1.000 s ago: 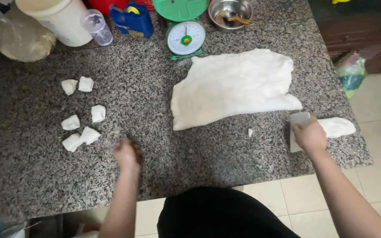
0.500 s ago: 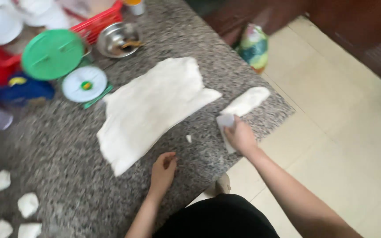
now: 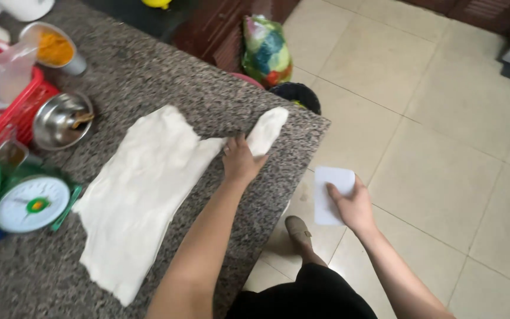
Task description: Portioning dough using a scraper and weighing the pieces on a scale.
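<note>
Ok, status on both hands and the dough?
Left hand on small dough strip at counter corner. Right hand holds white scraper off-counter. Big dough sheet lies alongside.

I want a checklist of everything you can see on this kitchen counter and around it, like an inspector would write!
Surface: speckled granite counter, corner over the floor.
Job's things: flat dough sheet; cut dough strip near the corner; white scraper.
Clutter: kitchen scale, steel bowl, red basket, cup of orange powder.
Grippers: left hand touching the strip; right hand holding the scraper off the counter.
Cables: nothing seen.
Surroundings: tiled floor, colourful bag, dark bin.
</note>
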